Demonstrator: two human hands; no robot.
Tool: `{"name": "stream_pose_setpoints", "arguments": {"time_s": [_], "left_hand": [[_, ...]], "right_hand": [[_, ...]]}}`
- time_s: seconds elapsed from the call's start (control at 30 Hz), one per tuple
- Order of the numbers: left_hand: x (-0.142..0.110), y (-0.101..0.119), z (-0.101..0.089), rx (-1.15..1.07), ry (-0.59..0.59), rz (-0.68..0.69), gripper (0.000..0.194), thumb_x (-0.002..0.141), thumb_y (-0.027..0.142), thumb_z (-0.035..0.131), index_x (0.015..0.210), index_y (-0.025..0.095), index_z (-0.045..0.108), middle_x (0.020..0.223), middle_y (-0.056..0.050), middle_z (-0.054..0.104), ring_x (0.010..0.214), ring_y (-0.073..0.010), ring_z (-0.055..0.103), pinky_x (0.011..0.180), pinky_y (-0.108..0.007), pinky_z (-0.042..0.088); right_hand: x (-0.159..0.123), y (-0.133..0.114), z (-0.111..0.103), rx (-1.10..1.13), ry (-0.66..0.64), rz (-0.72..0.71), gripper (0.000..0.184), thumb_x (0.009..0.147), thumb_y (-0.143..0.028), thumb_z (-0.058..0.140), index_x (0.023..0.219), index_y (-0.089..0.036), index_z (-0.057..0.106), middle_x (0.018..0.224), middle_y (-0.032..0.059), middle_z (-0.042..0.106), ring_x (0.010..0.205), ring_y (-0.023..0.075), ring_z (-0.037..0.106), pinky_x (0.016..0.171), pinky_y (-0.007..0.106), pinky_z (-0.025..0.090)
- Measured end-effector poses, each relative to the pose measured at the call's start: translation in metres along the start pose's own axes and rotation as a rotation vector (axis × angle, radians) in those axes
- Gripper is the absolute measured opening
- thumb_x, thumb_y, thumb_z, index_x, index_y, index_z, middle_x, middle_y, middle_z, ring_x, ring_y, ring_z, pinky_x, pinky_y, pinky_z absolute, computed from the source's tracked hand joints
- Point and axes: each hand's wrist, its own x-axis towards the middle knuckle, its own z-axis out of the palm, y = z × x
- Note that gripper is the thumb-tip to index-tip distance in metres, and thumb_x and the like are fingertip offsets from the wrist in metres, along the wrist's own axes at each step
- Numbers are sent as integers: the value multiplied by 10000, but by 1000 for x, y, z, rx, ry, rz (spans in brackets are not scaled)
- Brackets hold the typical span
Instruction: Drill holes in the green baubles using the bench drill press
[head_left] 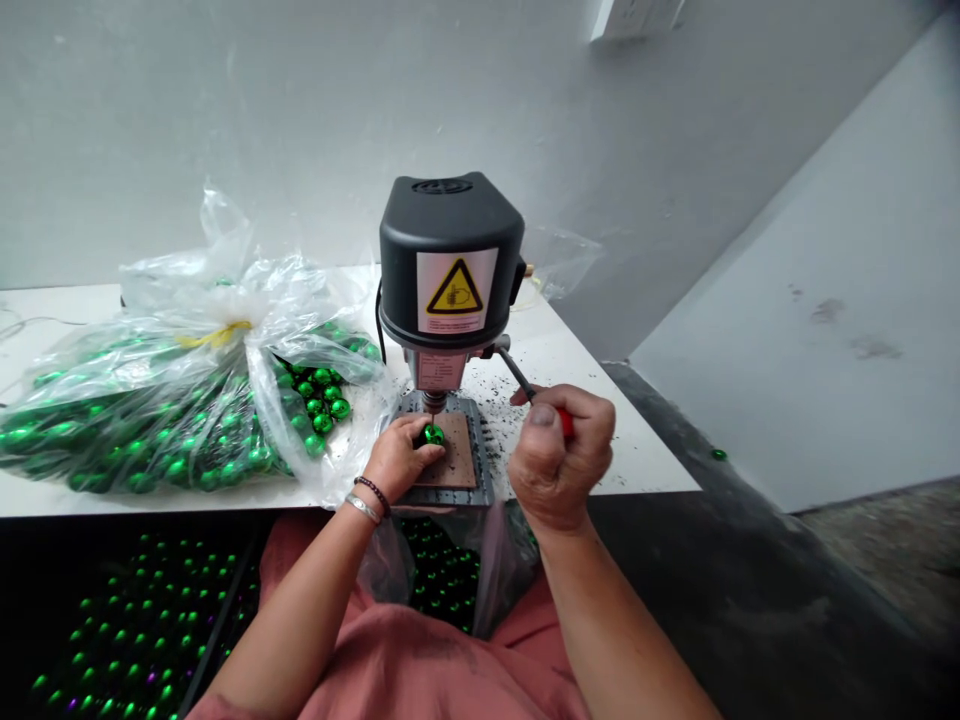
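A black bench drill press [452, 225] stands on the white table, a yellow warning label on its front. My left hand [397, 458] pinches a shiny green ball [434, 435] on the brown wooden board [457, 465] that lies on the drill's base. Directly above the ball is the drill bit [432, 410]; whether its tip is inside the ball I cannot tell. My right hand [562, 450] is wrapped round the red-knobbed feed lever [517, 375] at the drill's right side.
A clear plastic bag [251, 340], tied with yellow, holds many green balls at the left. Dark shavings [517, 440] litter the white table [630, 460]. More green balls lie in a dark tray [142, 620] below and in a bag at my lap. One ball [718, 455] rests on the floor.
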Motion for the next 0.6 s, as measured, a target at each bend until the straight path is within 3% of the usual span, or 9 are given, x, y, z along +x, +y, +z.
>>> {"name": "stream_pose_setpoints", "arguments": {"time_s": [0.17,0.43,0.6], "left_hand": [[1,-4,2,9,6,-4,364,661,298,670,1011,199,655,1095,-84,618,1041,-225,551,975,-356,372],[-1,-5,3,-7,12,20,322,661,280,670,972,197,664,1071,-81,620,1022,-219,555,960,-343,382],[0,-2,4,64,24,43,270,682,277,642,936,187,667,974,-61,648,942,-197,569,891,-328,414]], "right_hand": [[-4,3,1,33,-6,33,93,786,-201,419,859,-217,473,763,-8,555,629,92,517,570,261,408],[-18,8,0,29,-18,11,77,797,-183,389,829,-206,456,682,-18,514,581,93,496,548,252,402],[27,-7,2,-94,25,-73,126,822,-224,395,773,-186,505,649,-22,501,595,72,464,597,225,389]]}}
